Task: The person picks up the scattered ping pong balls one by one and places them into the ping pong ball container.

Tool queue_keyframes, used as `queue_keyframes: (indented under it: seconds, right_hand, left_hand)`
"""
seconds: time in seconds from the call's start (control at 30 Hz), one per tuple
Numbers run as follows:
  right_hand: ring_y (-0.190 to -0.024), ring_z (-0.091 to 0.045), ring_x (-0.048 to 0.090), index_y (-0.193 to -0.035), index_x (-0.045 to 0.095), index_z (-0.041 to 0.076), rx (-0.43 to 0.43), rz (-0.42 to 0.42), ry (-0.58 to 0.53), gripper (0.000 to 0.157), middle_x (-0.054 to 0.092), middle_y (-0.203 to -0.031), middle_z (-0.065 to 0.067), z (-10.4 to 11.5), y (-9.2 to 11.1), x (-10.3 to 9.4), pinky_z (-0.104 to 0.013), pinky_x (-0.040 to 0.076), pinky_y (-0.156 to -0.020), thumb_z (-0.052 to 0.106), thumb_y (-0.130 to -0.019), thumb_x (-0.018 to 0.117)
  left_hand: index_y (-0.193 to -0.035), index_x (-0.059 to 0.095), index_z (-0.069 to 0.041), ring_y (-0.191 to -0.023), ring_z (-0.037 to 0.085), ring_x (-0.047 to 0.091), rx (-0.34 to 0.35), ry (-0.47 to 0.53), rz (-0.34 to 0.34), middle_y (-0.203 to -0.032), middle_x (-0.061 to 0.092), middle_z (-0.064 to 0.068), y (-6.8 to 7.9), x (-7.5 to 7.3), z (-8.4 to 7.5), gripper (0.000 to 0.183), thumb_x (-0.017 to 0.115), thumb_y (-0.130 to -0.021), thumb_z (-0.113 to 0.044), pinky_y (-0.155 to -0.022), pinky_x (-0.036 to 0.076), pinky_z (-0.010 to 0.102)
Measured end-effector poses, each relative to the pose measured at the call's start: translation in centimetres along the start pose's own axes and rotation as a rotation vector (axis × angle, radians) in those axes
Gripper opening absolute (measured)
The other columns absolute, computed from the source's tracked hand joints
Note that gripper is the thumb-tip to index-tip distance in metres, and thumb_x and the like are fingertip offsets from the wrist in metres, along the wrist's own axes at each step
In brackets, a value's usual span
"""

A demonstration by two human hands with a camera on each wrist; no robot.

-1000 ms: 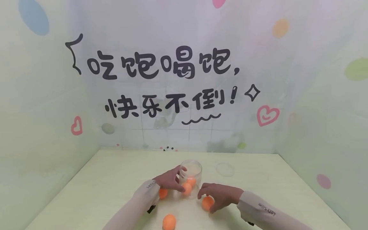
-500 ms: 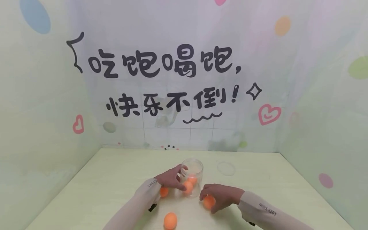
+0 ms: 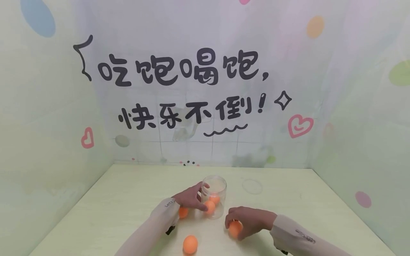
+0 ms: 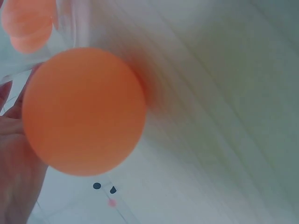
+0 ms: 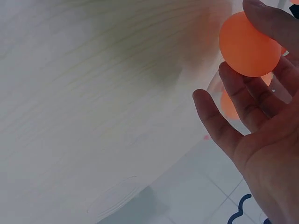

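A clear plastic jar (image 3: 222, 208) stands upright on the table with orange balls (image 3: 209, 207) inside, seen through its wall. My left hand (image 3: 190, 198) grips its left side, thumb in front and fingers partly hidden behind. Near the left wrist lies another orange ball (image 3: 183, 212), which looms large in the left wrist view. To the right of the jar, my right hand (image 3: 249, 221) pinches an orange ball (image 3: 235, 229) between thumb and fingers. The right wrist view shows that ball (image 5: 250, 44) against the fingertips, with the little finger apart from it.
One more orange ball (image 3: 190, 244) lies on the table at the front, between the forearms. A thin clear disc (image 3: 252, 186), perhaps the lid, lies flat behind and right of the jar. Printed cloth walls (image 3: 205, 153) enclose the table (image 3: 144, 181) at the back and sides.
My right fingers have closed around the ball, and that hand has shifted slightly right and toward me with it. The left hand stays on the jar.
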State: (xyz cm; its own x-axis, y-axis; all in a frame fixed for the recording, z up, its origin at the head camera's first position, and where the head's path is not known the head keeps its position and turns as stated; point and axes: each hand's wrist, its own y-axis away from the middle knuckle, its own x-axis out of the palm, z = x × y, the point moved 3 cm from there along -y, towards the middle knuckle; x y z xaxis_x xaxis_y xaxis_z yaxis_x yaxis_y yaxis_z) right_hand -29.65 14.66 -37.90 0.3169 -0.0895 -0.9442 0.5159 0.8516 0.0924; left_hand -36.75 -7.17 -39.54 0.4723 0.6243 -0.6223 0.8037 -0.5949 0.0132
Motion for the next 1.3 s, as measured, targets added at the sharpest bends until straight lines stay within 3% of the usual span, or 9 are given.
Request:
queue_keyframes:
  seconds: [0.47, 0.8, 1.1, 1.3]
  right_hand:
    - [-0.079, 0.004, 0.046, -0.099, 0.064, 0.018, -0.092, 0.021, 0.017, 0.037, 0.053, -0.089, 0.013, 2.1, 0.6, 0.3, -0.011, 0.04, -0.076, 0.005, -0.066, 0.076]
    - [-0.083, 0.005, 0.049, -0.105, 0.065, 0.019, -0.137, 0.09, 0.012, 0.027, 0.056, -0.094, 0.013, 3.9, 1.3, 0.2, -0.012, 0.042, -0.079, 0.02, -0.08, 0.075]
    - [-0.082, 0.006, 0.051, -0.103, 0.065, 0.02, -0.218, 0.077, 0.105, 0.026, 0.057, -0.093, 0.012, 5.2, 2.1, -1.0, -0.007, 0.039, -0.077, 0.023, -0.08, 0.075]
    - [-0.081, 0.005, 0.05, -0.104, 0.065, 0.019, -0.159, 0.096, 0.084, 0.034, 0.055, -0.093, 0.013, 5.4, 1.8, -1.9, -0.01, 0.04, -0.076, 0.014, -0.073, 0.079]
  left_hand:
    - [-0.132, 0.038, -0.004, -0.087, 0.019, 0.054, -0.01, 0.007, 0.002, -0.11, 0.058, 0.009, 0.3, -0.1, 0.0, 0.071, 0.076, -0.073, -0.012, -0.074, 0.043, 0.03]
    - [-0.134, 0.036, -0.005, -0.085, 0.017, 0.055, -0.014, -0.006, 0.009, -0.113, 0.058, 0.009, 0.4, -0.1, 0.0, 0.073, 0.076, -0.074, -0.014, -0.073, 0.044, 0.029]
    - [-0.134, 0.038, -0.008, -0.09, 0.018, 0.055, -0.031, -0.031, 0.0, -0.11, 0.056, 0.005, -0.3, 0.0, 0.5, 0.074, 0.078, -0.073, -0.02, -0.077, 0.044, 0.031]
    - [-0.134, 0.038, -0.008, -0.087, 0.018, 0.055, -0.029, -0.009, 0.006, -0.108, 0.056, 0.005, -0.5, 0.0, 0.8, 0.074, 0.078, -0.073, -0.018, -0.076, 0.044, 0.03]
